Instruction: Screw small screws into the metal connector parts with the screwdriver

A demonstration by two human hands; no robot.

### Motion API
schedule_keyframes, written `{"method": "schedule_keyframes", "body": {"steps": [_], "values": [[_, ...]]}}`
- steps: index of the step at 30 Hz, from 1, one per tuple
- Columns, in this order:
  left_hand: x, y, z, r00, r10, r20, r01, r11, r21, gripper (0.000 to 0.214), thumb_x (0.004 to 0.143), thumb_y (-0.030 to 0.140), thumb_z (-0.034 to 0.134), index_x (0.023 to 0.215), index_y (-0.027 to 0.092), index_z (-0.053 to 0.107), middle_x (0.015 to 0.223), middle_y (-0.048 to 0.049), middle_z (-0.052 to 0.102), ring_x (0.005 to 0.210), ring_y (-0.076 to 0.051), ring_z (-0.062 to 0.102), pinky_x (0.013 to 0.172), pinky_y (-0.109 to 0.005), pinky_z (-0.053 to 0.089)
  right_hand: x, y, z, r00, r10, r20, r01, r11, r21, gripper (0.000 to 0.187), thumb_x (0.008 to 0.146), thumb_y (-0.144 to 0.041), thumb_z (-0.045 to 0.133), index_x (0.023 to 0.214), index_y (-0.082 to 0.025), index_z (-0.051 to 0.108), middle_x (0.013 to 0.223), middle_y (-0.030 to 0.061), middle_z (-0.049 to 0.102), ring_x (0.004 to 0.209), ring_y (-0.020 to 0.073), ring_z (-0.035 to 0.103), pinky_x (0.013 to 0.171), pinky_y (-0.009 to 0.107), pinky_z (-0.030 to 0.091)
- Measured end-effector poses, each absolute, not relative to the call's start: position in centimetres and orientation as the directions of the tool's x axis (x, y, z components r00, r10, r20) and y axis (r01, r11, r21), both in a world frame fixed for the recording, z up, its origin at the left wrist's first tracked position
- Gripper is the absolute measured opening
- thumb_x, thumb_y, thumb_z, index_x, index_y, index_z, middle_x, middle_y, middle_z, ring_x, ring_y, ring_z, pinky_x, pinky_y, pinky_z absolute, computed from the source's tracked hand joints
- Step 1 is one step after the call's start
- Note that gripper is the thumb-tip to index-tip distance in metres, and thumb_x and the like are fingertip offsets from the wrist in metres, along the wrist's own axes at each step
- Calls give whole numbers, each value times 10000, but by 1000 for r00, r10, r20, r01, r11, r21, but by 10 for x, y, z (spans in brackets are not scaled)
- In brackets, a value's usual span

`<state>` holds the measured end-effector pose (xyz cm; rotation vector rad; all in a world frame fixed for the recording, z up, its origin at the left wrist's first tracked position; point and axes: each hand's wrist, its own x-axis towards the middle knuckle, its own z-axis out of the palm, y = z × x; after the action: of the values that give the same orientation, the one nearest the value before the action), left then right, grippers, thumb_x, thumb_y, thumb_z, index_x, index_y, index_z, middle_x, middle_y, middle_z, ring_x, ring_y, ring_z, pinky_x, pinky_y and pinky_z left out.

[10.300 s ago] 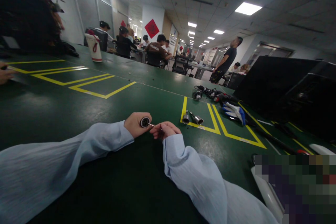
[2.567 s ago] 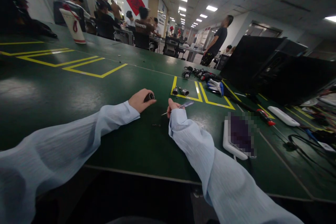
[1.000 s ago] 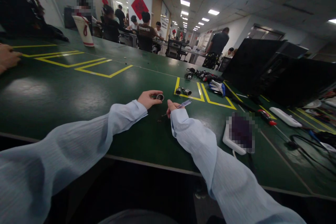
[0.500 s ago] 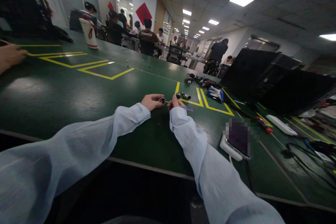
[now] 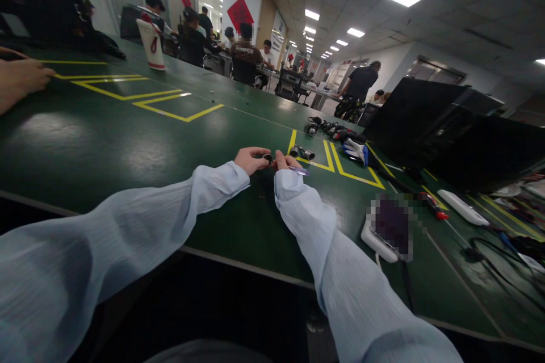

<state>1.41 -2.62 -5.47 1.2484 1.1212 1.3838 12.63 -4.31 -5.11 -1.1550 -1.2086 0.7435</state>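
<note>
Pinched in the fingers of my left hand [image 5: 250, 160] is a small round metal fitting [image 5: 267, 158], its open end turned toward my other hand. My right hand [image 5: 282, 162] is closed on a slim screwdriver [image 5: 301, 171] with a clear purplish handle, which sticks out to the right past the fingers. Its tip is close by the fitting; I cannot tell whether it touches or goes inside. Just beyond my right hand, metal pipe-like fittings [image 5: 303, 152] lie beside a yellow tape line. A tiny piece [image 5: 261, 197] rests on the green table below my hands.
On the right are a phone on a white block [image 5: 385, 232], a red-handled screwdriver [image 5: 436, 207], a glove [image 5: 355, 151], cables and dark monitors [image 5: 426, 125]. A paper cup [image 5: 151, 45] stands far left. Another person's hand [image 5: 25, 76] is at the left edge.
The hands have come closer together, so less of the screwdriver's shaft shows between them. The whole view has shifted slightly.
</note>
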Motion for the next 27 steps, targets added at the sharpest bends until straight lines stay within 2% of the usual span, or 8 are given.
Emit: {"method": "schedule_keyframes", "body": {"steps": [11, 14, 20, 27], "values": [[17, -30, -54, -121, 963, 239, 119, -225, 967, 327, 543, 121, 601, 860, 101, 681, 824, -76, 678, 714, -195, 631, 661, -310, 540, 121, -41, -54, 242, 907, 345, 166, 312, -935, 386, 646, -530, 548, 501, -173, 529, 441, -34, 496, 438, 94, 420, 427, 219, 315], [17, -30, -54, -148, 964, 221, 69, -213, 975, 302, 541, 110, 613, 834, 98, 685, 760, -65, 676, 666, -177, 626, 637, -296, 537, 121, -41, -55, 232, 910, 344, 135, 320, -938, 382, 634, -526, 568, 518, -162, 554, 454, -25, 509, 448, 97, 420, 438, 227, 317], [19, -30, -54, -164, 973, 164, -76, -179, 981, 274, 548, 146, 659, 813, 79, 681, 677, -50, 657, 607, -149, 619, 642, -304, 542, 123, -44, -55, 213, 930, 299, -70, 320, -945, 306, 682, -429, 518, 553, -159, 581, 472, -6, 554, 452, 114, 475, 462, 247, 359], [20, -33, -52, -160, 978, 133, -91, -149, 985, 259, 546, 105, 667, 804, 80, 685, 668, -44, 656, 590, -140, 620, 648, -307, 548, 123, -45, -56, 217, 907, 361, -5, 371, -929, 257, 712, -320, 472, 542, -164, 585, 460, -27, 532, 445, 101, 454, 459, 236, 349]]}}
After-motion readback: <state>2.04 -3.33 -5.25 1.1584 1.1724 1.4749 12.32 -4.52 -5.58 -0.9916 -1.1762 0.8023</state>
